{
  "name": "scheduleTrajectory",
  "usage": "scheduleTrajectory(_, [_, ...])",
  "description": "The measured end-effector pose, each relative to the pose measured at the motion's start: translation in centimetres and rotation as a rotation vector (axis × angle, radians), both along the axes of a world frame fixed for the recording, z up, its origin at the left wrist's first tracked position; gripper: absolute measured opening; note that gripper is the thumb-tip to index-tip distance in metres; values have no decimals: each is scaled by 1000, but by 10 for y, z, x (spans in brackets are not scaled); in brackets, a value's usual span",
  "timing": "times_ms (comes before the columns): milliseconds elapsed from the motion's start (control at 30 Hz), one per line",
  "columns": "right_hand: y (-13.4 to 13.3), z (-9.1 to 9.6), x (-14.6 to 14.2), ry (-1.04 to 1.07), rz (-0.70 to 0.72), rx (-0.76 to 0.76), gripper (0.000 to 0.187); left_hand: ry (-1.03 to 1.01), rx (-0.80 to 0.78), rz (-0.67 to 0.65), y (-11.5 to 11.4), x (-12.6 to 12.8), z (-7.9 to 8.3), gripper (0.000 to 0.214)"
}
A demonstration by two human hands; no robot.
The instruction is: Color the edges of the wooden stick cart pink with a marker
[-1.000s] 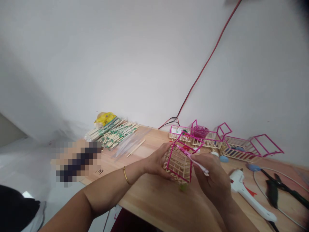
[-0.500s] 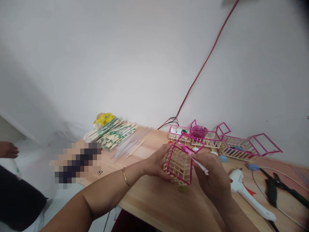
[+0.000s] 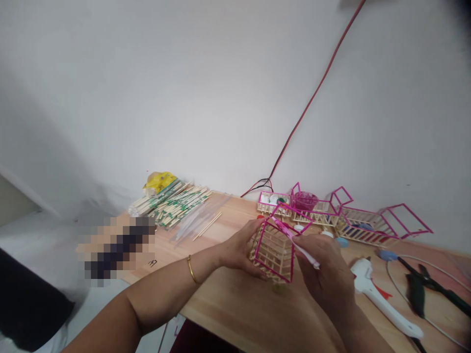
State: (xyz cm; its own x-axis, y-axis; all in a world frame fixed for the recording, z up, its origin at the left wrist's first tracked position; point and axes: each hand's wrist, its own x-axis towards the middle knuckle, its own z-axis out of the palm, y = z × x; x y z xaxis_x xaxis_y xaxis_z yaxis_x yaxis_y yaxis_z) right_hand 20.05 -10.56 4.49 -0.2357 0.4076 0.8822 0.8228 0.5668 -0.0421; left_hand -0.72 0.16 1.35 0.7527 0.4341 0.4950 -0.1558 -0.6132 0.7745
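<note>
While L hand [image 3: 241, 250] holds stick basket [image 3: 275, 251] & R hand [image 3: 327, 267] pinches pink-smeared tool [image 3: 304, 252], rim's [image 3: 274, 270] pink, slats [image 3: 281, 257] approx. all bare.

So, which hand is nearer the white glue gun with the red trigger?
Right. The right hand is close beside the glue gun; the left hand is farther off to the left, holding a pink-edged wooden basket.

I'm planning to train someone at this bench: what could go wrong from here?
The left hand grips a slatted stick frame, whose thin sticks might crack if squeezed hard. The right hand holds a white tool whose pink end is near the left hand and could smear it if wet. The glue gun lies beside the right hand and could get knocked; I can't tell whether it is hot.
</note>
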Motion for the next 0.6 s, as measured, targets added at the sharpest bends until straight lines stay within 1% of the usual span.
scheduleTrajectory(200, [0,0,0,-15,11,-7,27,-15,-10,-17,-3,2,8,123])
scheduleTrajectory(400, [-1,0,0,-16,18,-21,28,5,-4,10,-3,0,5,124])
scheduleTrajectory(600, [0,0,1,-40,14,-29,26,-4,14,4,-2,-1,4,123])
